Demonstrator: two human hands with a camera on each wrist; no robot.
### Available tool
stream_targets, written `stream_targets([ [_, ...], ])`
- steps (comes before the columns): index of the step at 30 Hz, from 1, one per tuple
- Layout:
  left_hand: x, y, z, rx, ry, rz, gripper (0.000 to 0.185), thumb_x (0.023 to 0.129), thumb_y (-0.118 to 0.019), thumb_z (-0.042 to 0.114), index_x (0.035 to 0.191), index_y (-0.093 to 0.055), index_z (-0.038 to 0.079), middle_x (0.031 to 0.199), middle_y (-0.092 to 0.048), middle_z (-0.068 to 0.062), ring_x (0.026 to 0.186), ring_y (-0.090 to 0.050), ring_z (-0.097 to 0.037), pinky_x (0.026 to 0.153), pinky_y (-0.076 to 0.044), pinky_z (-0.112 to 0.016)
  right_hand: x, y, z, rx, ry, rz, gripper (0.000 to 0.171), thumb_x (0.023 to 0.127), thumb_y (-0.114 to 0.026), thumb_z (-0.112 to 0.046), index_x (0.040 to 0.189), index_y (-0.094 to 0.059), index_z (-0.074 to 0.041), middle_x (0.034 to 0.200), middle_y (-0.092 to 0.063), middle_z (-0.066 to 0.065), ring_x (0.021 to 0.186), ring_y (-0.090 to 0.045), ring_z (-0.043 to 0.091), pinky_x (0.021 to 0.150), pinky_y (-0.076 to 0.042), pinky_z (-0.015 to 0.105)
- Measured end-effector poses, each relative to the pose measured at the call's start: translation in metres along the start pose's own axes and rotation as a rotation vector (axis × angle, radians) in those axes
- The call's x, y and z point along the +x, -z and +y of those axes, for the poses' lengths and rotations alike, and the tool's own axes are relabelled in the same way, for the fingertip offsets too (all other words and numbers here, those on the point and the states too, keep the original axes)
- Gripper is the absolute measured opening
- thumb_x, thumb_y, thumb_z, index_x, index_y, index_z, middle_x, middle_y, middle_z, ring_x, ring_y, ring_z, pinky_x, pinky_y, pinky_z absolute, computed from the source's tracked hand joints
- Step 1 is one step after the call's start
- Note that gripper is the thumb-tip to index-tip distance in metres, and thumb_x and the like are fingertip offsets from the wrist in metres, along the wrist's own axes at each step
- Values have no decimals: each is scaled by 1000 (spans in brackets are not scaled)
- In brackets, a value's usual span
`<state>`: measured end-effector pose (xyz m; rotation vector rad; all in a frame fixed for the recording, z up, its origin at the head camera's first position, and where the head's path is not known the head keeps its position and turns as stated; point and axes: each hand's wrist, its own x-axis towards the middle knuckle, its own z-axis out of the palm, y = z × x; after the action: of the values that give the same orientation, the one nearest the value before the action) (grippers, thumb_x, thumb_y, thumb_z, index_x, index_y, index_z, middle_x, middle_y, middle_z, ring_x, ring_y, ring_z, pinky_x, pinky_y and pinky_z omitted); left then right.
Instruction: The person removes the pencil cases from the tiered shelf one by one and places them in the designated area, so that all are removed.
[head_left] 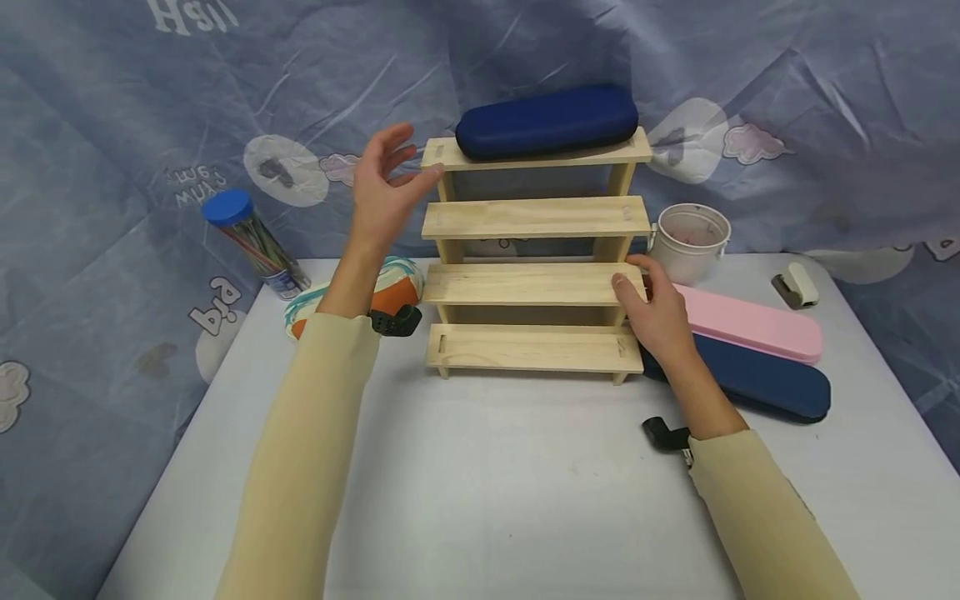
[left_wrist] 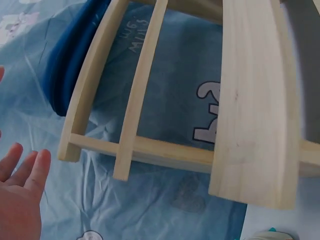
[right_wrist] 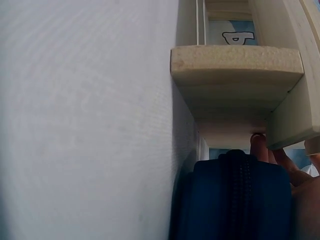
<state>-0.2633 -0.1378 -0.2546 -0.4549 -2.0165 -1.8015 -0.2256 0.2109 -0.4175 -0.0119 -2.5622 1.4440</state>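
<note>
A four-tier wooden step rack [head_left: 528,285] stands near the back of the white table. On its top tier lies a blue zip case [head_left: 547,123], slightly slanted. My left hand [head_left: 381,190] is raised beside the top tier's left end, fingers spread and holding nothing. In the left wrist view, its fingers [left_wrist: 37,172] are apart from the wooden frame. My right hand [head_left: 660,315] grips the right end of the second tier from the bottom, thumb on the board and fingers around its side. The right wrist view shows those fingers [right_wrist: 258,145] against the rack's side, above a dark zip case [right_wrist: 240,200].
Right of the rack lie a pink case [head_left: 753,325] and a navy case [head_left: 772,379]. Behind them are a white bucket [head_left: 690,242] and a stapler [head_left: 797,286]. At left, a blue-lidded jar of sticks [head_left: 258,242] leans near an orange-and-white pouch [head_left: 397,287]. A printed cloth hangs behind.
</note>
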Motion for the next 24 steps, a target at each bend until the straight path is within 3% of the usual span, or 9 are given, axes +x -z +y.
stream_targets([
  [8,14,-14,1,39,26,-93,67,77,-77,10,136,-46,2,137,-47,-8,124,-47,-17,103,-38,-31,0,0,4,11,3,-4,61,92,-48,-59,141,-42,-22,123,-56,17,105,-55,32,86,-43,52],
  [18,20,-26,1,11,87,-204,76,77,-78,8,142,-39,5,145,-38,-6,132,-38,-15,107,-33,-29,1,-1,2,1,8,7,61,92,-49,-60,140,-44,-24,117,-58,15,100,-55,29,81,-43,46],
  [24,33,-31,-15,153,99,-260,84,78,-80,18,147,-33,13,151,-31,-1,138,-27,-11,107,-29,-22,0,-2,4,8,14,17,58,92,-49,-58,140,-44,-25,117,-58,14,100,-56,28,80,-43,44],
])
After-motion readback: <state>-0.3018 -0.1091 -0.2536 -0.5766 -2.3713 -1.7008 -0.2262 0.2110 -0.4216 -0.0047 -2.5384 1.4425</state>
